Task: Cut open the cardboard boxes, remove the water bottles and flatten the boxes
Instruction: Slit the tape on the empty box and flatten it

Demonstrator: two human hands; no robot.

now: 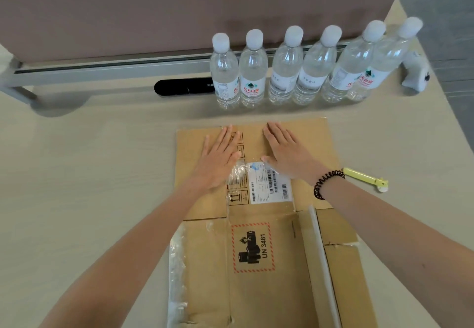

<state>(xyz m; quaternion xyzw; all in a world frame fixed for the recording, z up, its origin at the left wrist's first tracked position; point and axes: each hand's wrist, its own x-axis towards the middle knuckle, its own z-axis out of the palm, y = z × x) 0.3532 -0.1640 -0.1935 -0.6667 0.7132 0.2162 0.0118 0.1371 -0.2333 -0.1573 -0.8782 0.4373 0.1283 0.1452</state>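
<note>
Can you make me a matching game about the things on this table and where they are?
Things:
1 water bottles
2 yellow cutter
3 cardboard box
4 black coil band

Places:
A on the right wrist
B flat under the left hand and right hand
C standing in a row at the back
D lying right of the box

Pairs: 1-C, 2-D, 3-B, 4-A

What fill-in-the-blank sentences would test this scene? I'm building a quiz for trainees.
___ water bottles stand in a row behind the box.
The left hand and right hand press flat on the box, whose label reads UN ___.
The cutter lying on the table is ___ in colour.
The black coiled band sits on the ___ wrist.
Missing words: six; 3481; yellow; right.
</note>
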